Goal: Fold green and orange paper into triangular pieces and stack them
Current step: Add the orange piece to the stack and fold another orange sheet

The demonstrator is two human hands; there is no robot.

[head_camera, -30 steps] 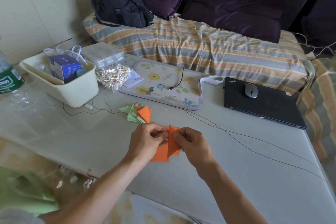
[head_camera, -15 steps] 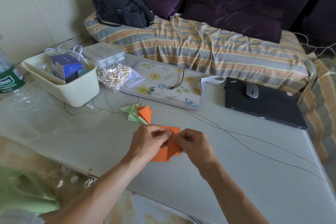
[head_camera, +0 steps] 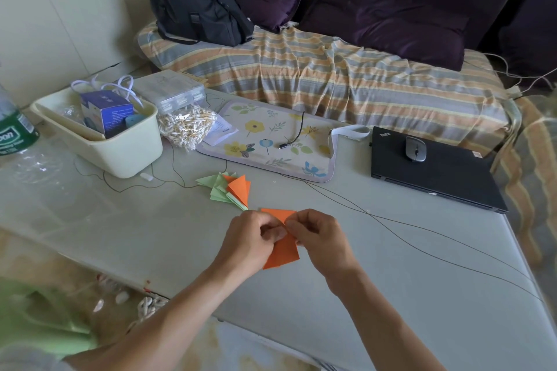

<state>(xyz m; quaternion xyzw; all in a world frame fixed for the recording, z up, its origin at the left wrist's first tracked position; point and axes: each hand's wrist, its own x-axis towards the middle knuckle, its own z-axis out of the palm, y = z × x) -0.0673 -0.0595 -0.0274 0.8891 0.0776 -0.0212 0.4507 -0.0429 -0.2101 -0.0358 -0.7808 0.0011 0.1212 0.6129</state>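
Both hands meet over the table's middle on a partly folded orange paper [head_camera: 282, 253]. My left hand [head_camera: 250, 242] pinches it from the left, my right hand [head_camera: 319, 238] pinches it from the right, fingertips nearly touching. One orange flap shows above the fingers, a longer part hangs below them. Just beyond, on the table, lies a small pile of folded triangles [head_camera: 232, 190], green ones underneath and orange on top.
A cream plastic bin [head_camera: 120, 153] with a blue box stands at the left, a bag of cotton swabs [head_camera: 187, 126] beside it. A floral mat [head_camera: 271, 141] lies behind the pile, a black laptop [head_camera: 434, 172] with a mouse at right. Thin cables [head_camera: 422, 247] cross the table.
The upper flap of the orange paper has been folded down and flattened between my fingers. Both hands stayed in place, turning the paper slightly.
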